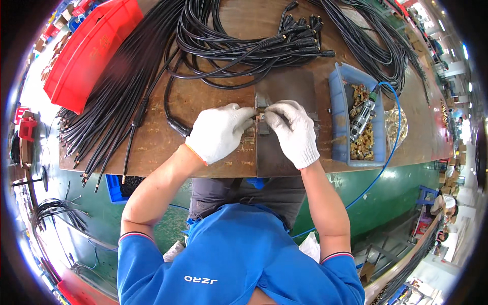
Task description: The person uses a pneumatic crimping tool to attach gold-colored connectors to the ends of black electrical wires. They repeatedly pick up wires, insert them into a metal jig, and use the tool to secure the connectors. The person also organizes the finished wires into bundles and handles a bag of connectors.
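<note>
From the head camera, our left hand (pixel 217 133) and right hand (pixel 296 133), in knitted white gloves, curl fingertips around a small coppery piece (pixel 262 116) at the left edge of the dark plate (pixel 277 158); which pinches it, we cannot tell. A smooth black cable (pixel 178 127) meets our left glove, left of the plate. Scuffed brown tabletop (pixel 427 134) surrounds the plate, above green floor (pixel 401 178). A strip of tabletop parts plate from blue bin (pixel 339 133); the front edge borders the plate.
</note>
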`<act>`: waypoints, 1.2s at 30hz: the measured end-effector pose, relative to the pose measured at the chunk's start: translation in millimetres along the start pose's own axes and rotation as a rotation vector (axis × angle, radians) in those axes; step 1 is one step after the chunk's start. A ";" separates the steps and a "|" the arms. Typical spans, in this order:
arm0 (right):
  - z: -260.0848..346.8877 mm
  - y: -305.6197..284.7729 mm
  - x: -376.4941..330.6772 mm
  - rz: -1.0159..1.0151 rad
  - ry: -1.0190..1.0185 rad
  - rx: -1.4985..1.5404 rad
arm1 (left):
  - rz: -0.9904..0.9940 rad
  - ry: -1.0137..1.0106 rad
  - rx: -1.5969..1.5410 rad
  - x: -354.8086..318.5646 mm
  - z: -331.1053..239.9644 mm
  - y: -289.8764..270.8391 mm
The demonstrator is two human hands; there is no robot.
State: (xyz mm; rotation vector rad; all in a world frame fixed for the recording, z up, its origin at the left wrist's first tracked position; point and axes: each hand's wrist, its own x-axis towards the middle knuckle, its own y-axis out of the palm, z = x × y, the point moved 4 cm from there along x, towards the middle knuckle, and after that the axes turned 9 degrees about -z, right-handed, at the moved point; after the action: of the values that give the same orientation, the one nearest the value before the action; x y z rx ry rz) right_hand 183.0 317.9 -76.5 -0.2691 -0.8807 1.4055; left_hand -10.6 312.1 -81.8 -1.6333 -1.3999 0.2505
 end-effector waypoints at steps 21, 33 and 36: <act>-21.0 20.5 26.6 0.199 0.225 0.063 | 0.002 -0.015 0.026 4.4 24.9 22.4; -16.5 22.3 26.4 0.210 0.148 0.005 | 0.012 -0.033 -0.027 4.8 32.9 31.3; -19.0 23.4 26.3 0.215 0.158 0.019 | 0.007 -0.006 -0.040 5.9 34.2 32.8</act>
State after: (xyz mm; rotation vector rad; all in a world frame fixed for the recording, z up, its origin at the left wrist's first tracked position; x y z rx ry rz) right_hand 176.3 353.1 -94.5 -0.4646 -0.7236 1.5671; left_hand -9.8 337.5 -122.2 -1.6720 -1.4118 0.2328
